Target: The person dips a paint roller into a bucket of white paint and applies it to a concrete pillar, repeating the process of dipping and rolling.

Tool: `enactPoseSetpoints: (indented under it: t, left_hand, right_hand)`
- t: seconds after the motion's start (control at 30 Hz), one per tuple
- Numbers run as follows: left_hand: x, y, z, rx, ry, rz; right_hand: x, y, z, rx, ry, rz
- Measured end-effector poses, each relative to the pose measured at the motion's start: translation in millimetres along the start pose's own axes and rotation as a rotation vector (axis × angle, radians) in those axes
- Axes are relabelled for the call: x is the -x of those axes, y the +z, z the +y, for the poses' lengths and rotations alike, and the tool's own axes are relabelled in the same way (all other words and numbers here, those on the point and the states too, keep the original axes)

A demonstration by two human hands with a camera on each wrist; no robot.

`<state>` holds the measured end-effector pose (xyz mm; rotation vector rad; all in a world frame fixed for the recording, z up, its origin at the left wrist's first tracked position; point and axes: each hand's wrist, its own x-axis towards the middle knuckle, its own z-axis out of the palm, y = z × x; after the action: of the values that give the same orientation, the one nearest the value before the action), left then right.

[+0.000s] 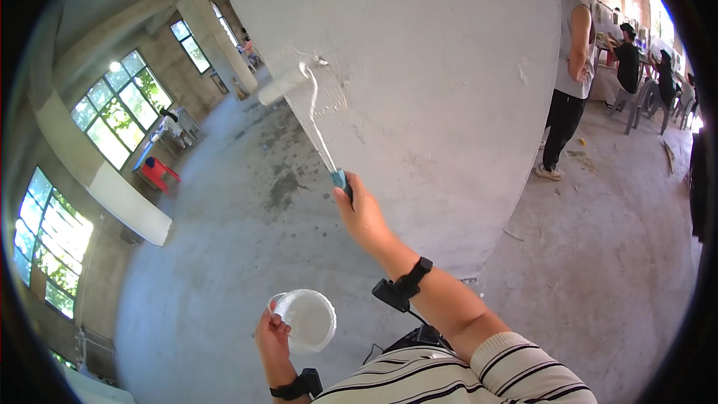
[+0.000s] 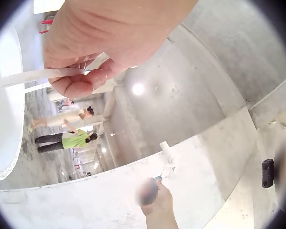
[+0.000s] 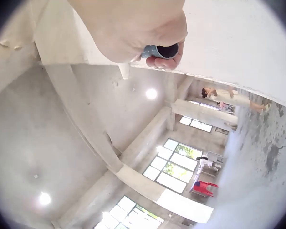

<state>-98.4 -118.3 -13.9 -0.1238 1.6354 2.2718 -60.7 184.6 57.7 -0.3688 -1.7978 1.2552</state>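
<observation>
1. White-sleeved paint roller with bent wire frame and blue-and-black handle: at the left edge of the big flat white wall, sleeve's left end overhanging that edge. Can't tell if the sleeve is pressing on it.
2. Right hand: fingers wrapped round the roller handle, clamped on it. Arm reaches out in front of the wall.
3. Left hand: fingers curled and thumb closed on the thin white strip handle of the round white plastic bucket. Bucket hangs low, mouth up, well apart from the roller. Can't make out contents.
4. Black strap-on wrist device on the right forearm; similar one on the left.
5. Grey concrete floor, dark stains near the wall edge.
6. Left background: red plastic chair, multi-pane window.
7. Right: standing person in grey sleeveless top, beside the wall.
</observation>
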Motion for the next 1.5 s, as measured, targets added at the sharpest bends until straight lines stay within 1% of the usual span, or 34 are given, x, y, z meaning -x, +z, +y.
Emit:
enactPoseSetpoints:
  t: [0.07, 0.1, 0.17, 0.3, 0.37, 0.4, 0.47, 0.5, 0.57, 0.6, 0.67, 0.7, 0.77, 0.8, 0.87, 0.93, 1.0, 1.07, 1.17, 1.27, 1.3, 1.33, 1.4, 1.43, 1.47, 1.5]
  left_hand:
    - [-1.2, -2.4, -1.4, 0.002, 0.005, 0.019]
    - [-3.2, -7.9, -4.3, 0.002, 0.012, 0.007]
    - [-5.3, -11.1, -5.5, 0.004, 0.019, -0.005]
    - [-8.5, -16.5, -7.7, 0.001, 0.046, 0.005]
    - [-9.0, -15.6, -8.0, 0.008, 0.05, 0.0]
    - [-8.1, -13.2, -6.4, 0.019, 0.045, -0.011]
    - [-5.2, -8.5, -3.6, 0.025, 0.042, -0.023]
    - [-2.2, -5.5, -2.4, 0.025, 0.043, -0.026]
    - [-3.1, -5.4, -2.4, 0.028, 0.046, -0.032]
    - [-4.9, -8.8, -4.9, 0.03, 0.036, -0.033]
    - [-5.9, -11.0, -5.0, 0.034, 0.028, -0.035]
    - [-4.3, -10.7, -4.0, 0.03, 0.02, -0.035]
    - [-4.3, -10.3, -2.9, 0.028, 0.012, -0.036]
    - [-4.3, -10.8, -3.6, 0.025, 0.014, -0.036]
    - [-4.4, -10.9, -3.9, 0.022, 0.017, -0.035]
    - [-5.1, -9.5, -3.0, 0.026, 0.035, -0.06]
    - [-7.8, -10.5, -3.9, 0.023, 0.041, -0.065]
    - [-10.0, -11.0, -4.2, 0.022, 0.048, -0.071]
    - [-14.1, -12.8, -3.9, 0.038, 0.052, -0.079]
    - [-22.0, -18.3, -8.3, 0.075, -0.002, -0.048]
    - [-21.8, -18.1, -7.8, 0.07, 0.01, -0.045]
    - [-19.7, -16.8, -7.2, 0.066, 0.023, -0.04]
    - [-17.0, -14.8, -4.7, 0.074, 0.015, -0.025]
    - [-17.4, -16.1, -5.0, 0.063, 0.012, -0.021]
    - [-18.1, -16.3, -4.9, 0.051, 0.01, -0.022]
    - [-17.4, -15.9, -3.2, 0.06, 0.002, -0.022]
  right_hand:
    - [18.1, -1.7, 12.8, -0.055, 0.123, -0.032]
    - [26.1, -0.9, 20.8, -0.054, 0.119, -0.032]
    - [37.6, 0.4, 33.2, 0.028, 0.178, -0.016]
    - [25.3, -3.4, 14.0, 0.019, 0.14, -0.022]
    - [3.8, -5.3, -0.8, -0.014, 0.055, -0.013]
    - [-4.5, -4.9, -3.5, -0.015, 0.061, -0.013]
    - [-15.1, -4.0, -7.4, -0.027, 0.005, -0.016]
    - [-11.9, -5.3, -6.4, -0.029, 0.006, -0.013]
    - [-1.1, -10.3, 4.1, -0.012, 0.088, -0.058]
    - [7.8, -9.2, 14.0, -0.012, 0.083, -0.058]
    - [29.2, -4.6, 33.8, 0.058, 0.078, 0.003]
    - [35.6, -5.2, 35.3, 0.057, 0.076, 0.002]
    - [41.6, -5.7, 36.9, 0.05, 0.148, -0.011]
    - [39.9, -6.3, 31.2, 0.051, 0.145, -0.013]
    - [35.1, -6.9, 16.7, 0.037, 0.043, 0.032]
    - [19.6, -14.7, -9.8, 0.02, 0.032, 0.037]
    - [-0.3, -16.6, -18.4, 0.006, 0.018, 0.043]
    - [-17.2, -14.3, -18.4, 0.041, -0.114, 0.128]
    - [-33.5, -23.8, -33.4, 0.098, -0.107, 0.138]
    - [-35.3, -28.4, -25.9, 0.155, -0.11, 0.123]
    - [-30.9, -28.2, -17.5, 0.186, -0.158, 0.142]
    - [-24.0, -28.9, -11.3, 0.199, -0.166, 0.124]
    - [-8.3, -30.2, -1.3, 0.201, -0.113, 0.165]
    - [-0.9, -33.3, 3.9, 0.212, -0.04, 0.134]
    - [6.4, -35.8, 9.8, 0.223, -0.043, 0.126]
    - [14.6, -37.9, 16.2, 0.221, -0.006, 0.112]
